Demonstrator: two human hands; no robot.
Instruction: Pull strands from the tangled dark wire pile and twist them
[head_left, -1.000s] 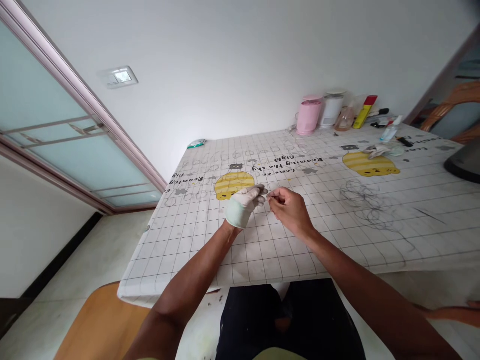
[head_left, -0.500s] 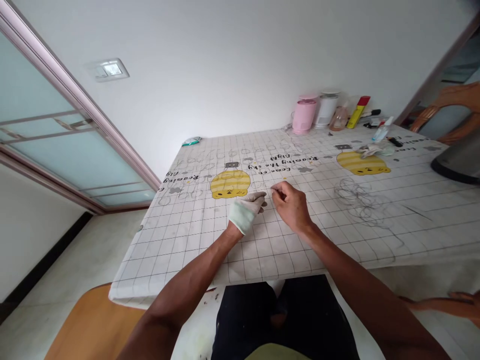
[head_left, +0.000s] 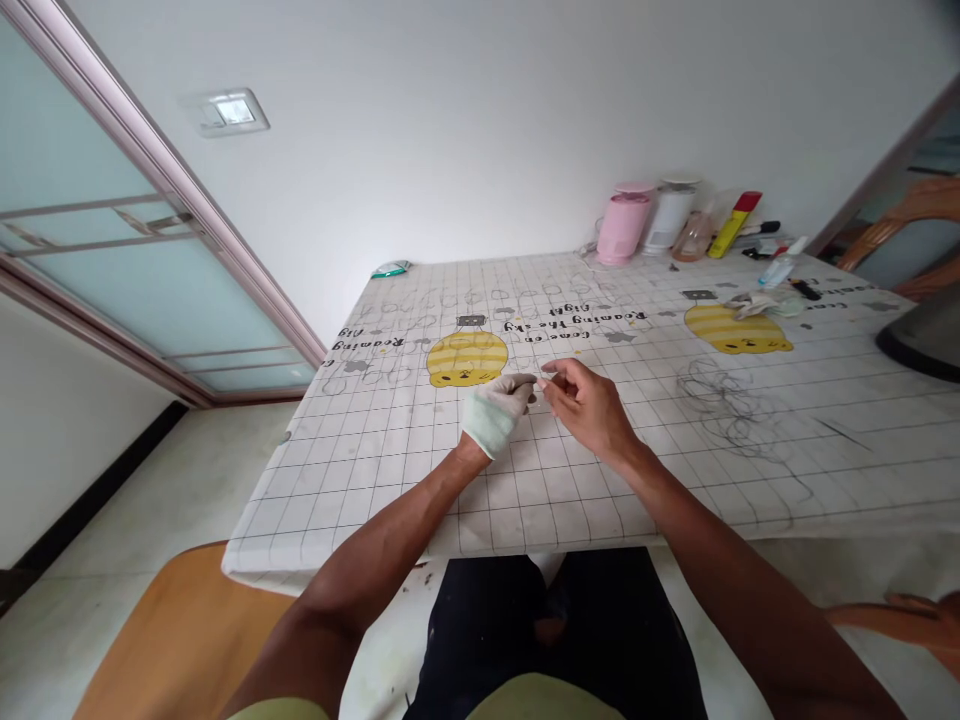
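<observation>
My left hand (head_left: pixel 501 408), in a white-and-pale-green glove, is closed in a pinch above the table near its middle. What it pinches is too small to make out. Close to its right, my bare right hand (head_left: pixel 589 405) has thumb and forefinger slightly parted, their tips near the gloved fingertips. Rows of thin wire-like loops (head_left: pixel 397 375) lie on the checked tablecloth (head_left: pixel 420 490) beyond my left hand. A loose tangle of thin dark strands (head_left: pixel 724 400) lies to the right, with a few straight pieces (head_left: pixel 844 432) beside it.
Along the wall stand a pink cylinder (head_left: pixel 624 228), a white cylinder (head_left: pixel 670 218), a bottle (head_left: pixel 694 236) and a yellow-red can (head_left: pixel 735 225). A crumpled cloth (head_left: pixel 761 302) and a small clear bottle (head_left: pixel 781 264) lie nearer. A dark-based metal object (head_left: pixel 926 335) is at the right edge.
The view has shifted slightly. The thumb and forefinger of my right hand have moved apart from a pinch. My left hand is still pinched.
</observation>
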